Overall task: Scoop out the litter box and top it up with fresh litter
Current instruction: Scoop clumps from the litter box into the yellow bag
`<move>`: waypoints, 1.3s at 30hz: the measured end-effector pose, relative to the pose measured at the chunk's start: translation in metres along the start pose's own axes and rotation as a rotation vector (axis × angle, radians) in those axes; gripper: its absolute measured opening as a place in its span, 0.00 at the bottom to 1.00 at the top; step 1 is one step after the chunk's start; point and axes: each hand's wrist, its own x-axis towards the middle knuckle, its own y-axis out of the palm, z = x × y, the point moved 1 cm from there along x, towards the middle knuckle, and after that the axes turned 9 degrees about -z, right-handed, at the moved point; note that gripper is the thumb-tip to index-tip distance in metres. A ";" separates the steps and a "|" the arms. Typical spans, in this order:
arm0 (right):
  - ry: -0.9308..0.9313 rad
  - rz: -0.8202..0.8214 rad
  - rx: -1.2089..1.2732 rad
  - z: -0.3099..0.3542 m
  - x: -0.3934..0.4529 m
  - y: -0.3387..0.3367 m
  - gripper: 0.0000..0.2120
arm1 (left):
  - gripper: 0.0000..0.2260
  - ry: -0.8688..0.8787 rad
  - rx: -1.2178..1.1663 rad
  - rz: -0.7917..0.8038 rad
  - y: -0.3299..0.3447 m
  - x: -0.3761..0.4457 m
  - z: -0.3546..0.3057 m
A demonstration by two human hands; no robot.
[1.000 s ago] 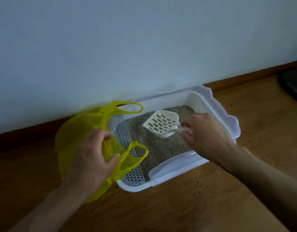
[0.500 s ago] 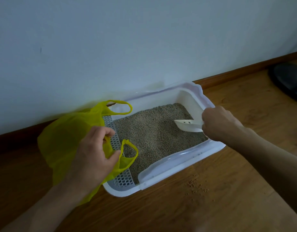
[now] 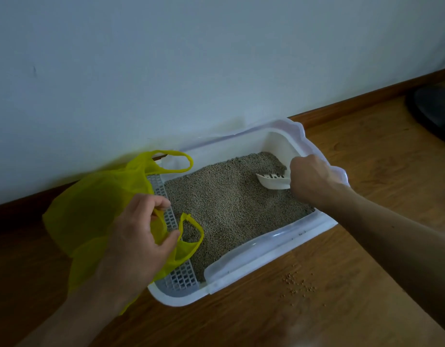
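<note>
A white litter box sits on the wooden floor against the wall, filled with grey-brown litter. A perforated grid strip runs along its left end. My right hand grips the handle of a white slotted scoop, whose head is tipped on edge and dug into the litter at the box's far right corner. My left hand pinches the rim of a yellow plastic bag, which lies at the box's left end with both handle loops draped over the grid.
Several spilled litter grains lie on the floor in front of the box. A dark rounded object sits at the far right edge. The wall and brown skirting run close behind the box.
The scoop, held flat above the middle of the litter a second ago, has moved right and tipped down into the litter. My left hand keeps its hold on the bag.
</note>
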 end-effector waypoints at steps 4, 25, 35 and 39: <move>-0.034 -0.058 0.094 -0.001 0.012 0.022 0.06 | 0.23 -0.011 0.010 -0.006 -0.003 0.002 0.004; -0.235 -0.289 0.359 -0.014 -0.042 -0.014 0.08 | 0.24 0.000 0.031 -0.035 -0.023 -0.008 0.000; -0.317 -0.313 0.320 -0.011 -0.057 -0.025 0.12 | 0.24 0.011 0.035 -0.035 -0.029 -0.011 -0.004; -0.317 -0.316 0.323 -0.010 -0.062 -0.027 0.14 | 0.24 0.014 0.038 -0.038 -0.030 -0.014 -0.002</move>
